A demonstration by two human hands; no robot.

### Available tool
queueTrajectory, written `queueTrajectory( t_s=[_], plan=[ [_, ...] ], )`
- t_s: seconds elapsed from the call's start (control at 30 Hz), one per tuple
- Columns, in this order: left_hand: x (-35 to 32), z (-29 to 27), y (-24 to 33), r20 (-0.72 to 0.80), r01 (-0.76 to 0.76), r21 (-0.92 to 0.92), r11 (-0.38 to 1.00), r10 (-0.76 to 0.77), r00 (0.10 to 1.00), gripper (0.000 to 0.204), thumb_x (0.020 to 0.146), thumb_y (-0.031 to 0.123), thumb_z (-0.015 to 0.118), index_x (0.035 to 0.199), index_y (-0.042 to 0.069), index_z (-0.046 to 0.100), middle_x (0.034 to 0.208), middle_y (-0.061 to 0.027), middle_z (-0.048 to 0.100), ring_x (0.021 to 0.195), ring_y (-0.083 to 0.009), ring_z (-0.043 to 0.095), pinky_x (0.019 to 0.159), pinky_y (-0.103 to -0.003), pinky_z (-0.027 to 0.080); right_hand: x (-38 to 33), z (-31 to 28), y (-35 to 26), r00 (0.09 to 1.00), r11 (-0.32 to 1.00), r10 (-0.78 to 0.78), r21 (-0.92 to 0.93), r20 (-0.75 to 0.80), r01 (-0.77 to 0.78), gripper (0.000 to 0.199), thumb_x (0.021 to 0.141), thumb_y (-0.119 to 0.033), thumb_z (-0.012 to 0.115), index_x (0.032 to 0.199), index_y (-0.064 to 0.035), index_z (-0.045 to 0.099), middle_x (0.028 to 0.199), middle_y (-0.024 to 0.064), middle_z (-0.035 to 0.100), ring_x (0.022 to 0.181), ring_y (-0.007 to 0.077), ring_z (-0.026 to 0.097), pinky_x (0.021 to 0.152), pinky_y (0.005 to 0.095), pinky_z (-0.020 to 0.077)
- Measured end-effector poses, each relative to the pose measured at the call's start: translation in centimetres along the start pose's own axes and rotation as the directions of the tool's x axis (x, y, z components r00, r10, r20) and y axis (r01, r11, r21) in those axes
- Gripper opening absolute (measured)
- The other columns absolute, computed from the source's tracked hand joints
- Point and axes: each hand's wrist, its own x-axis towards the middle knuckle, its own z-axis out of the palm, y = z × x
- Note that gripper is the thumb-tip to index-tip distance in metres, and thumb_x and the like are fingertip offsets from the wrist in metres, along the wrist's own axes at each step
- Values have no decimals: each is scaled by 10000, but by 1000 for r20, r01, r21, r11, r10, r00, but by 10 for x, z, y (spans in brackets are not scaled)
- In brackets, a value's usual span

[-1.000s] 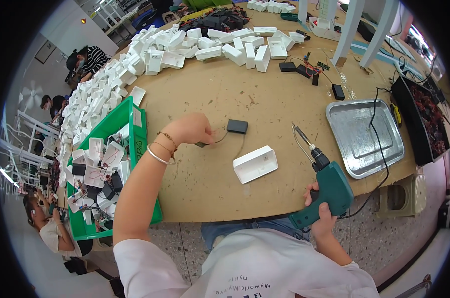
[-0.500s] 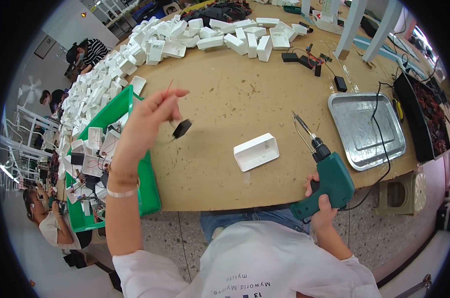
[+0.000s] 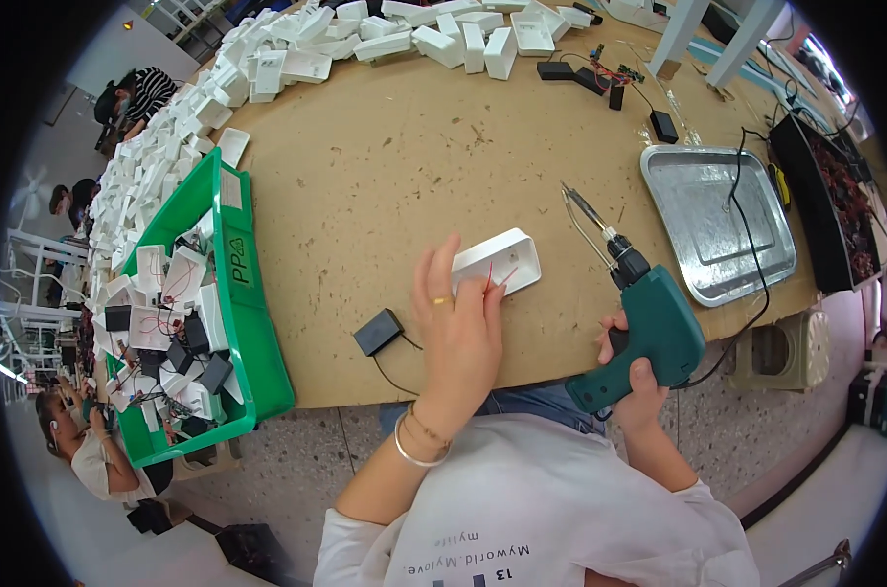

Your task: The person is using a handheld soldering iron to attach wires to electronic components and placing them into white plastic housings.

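- The left hand [image 3: 460, 333] is resting on the bench [image 3: 365, 176], its fingers [image 3: 426, 279] stretched forward and loosely parted, not clenched round anything.
- The white plastic housing [image 3: 502, 259] is lying flat on the bench just ahead of the left fingertips; the fingertips are touching its near edge, and thin red wires [image 3: 495, 282] are showing right where fingers and housing meet.
- Whether the fingers are pinching those wires or only pressing on them cannot be told.
- A small black box [image 3: 378, 332] is lying on the bench just to the left of the left fingers, apart from them, with a thin black lead trailing from it toward the bench edge near the wrist.
- The right hand [image 3: 631, 377] is grasping the grip of a green soldering gun [image 3: 649, 328], its fingers wrapped tight round the handle.
- The gun's metal tip [image 3: 578, 205] is pointing away from the person, to the right of the white housing and not touching it.
- A metal tray [image 3: 722, 220] is sitting on the bench beyond the right fingers, farther right, with a black cable crossing it.
- A green bin [image 3: 252, 323] of white and black parts is standing well to the left of the left fingers, at the bench's edge.
- Many white housings [image 3: 267, 68] are lying heaped along the far and left sides of the bench, well away from both hands.
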Motion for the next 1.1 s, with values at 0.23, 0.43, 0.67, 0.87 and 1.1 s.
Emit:
queueTrajectory(
  t_s=[0.23, 0.43, 0.67, 0.87, 1.1],
  plan=[
    [4, 12, -17, 80, 98, -169, 981, -85, 993, 102, 816, 49, 620, 836, -9, 538, 1320, -203, 396, 1170, -401, 413, 933, -448, 390, -16, -6, -8, 1000, 999, 21, -29, -4, -22, 676, 797, -505, 603, 1152, 58, 482, 999, 143, 537, 761, 156, 556, 788, 322, 448],
    [10, 3, -11, -109, -50, 66, 997, 57, 992, 122, 788, 78, 647, 881, 42, 577, 1231, -124, 492, 1093, -330, 466, 930, -458, 345, -23, -13, -11, 993, 985, 115, -127, 8, -113, 709, 747, -551, 635, 1100, 52, 516, 1011, 165, 567, 697, 156, 569, 734, 283, 471],
    [13, -12, -15, -122, -167, 22, 986, 168, 978, 222, 720, 63, 690, 925, 128, 635, 750, 14, 616, 835, -173, 554, 874, -399, 320, -18, -11, -13, 997, 995, 79, -55, -26, -80, 706, 754, -565, 625, 1084, 49, 516, 1023, 155, 531, 714, 149, 554, 722, 287, 466],
    [10, -6, -11, -27, -110, -8, 994, 110, 994, 181, 722, 95, 707, 881, 79, 622, 1058, -63, 590, 1037, -260, 490, 881, -420, 334, -31, -20, -12, 994, 990, 112, -81, 11, -111, 762, 757, -603, 612, 1149, 42, 506, 1076, 152, 544, 752, 142, 556, 694, 268, 472],
    [10, 13, -12, -37, -89, -56, 994, 87, 995, 109, 748, 57, 649, 751, 38, 542, 1241, -108, 491, 1146, -341, 432, 928, -479, 330, -42, -13, -17, 990, 958, 136, -258, 30, -124, 752, 749, -651, 590, 1132, -6, 540, 1125, 137, 535, 807, 183, 540, 755, 329, 455]
  ],
)
